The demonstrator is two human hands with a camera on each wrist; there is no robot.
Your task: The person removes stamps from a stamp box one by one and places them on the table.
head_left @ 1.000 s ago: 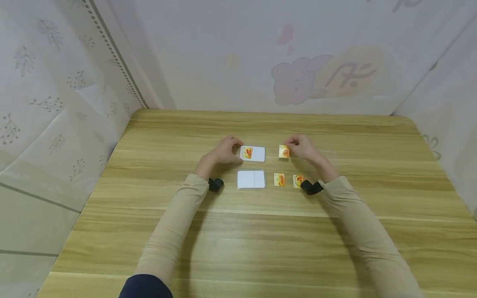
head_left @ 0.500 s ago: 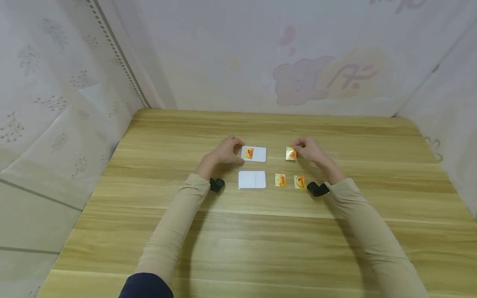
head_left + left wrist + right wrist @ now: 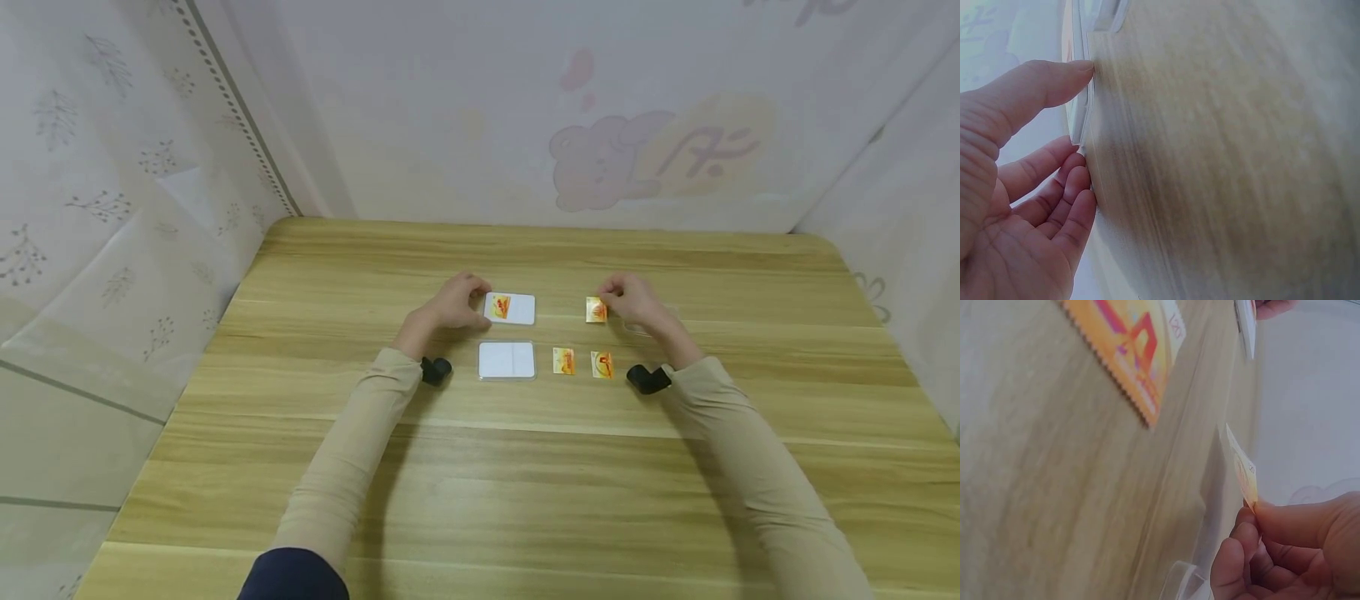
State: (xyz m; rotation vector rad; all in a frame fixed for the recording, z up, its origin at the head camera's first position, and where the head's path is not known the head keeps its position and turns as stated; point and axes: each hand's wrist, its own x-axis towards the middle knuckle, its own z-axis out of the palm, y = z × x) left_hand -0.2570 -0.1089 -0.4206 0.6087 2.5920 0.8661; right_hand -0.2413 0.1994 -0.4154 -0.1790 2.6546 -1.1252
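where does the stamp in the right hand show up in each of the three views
Head: the held stamp is right of centre, about mid-height, at the fingertips of the right hand.
Left wrist: not in it.
Right wrist: right of centre, just below mid-height, pinched and tilted.
Shared landmark: the white card at the left hand, near the centre in head, upper left in left wrist, top right in right wrist.
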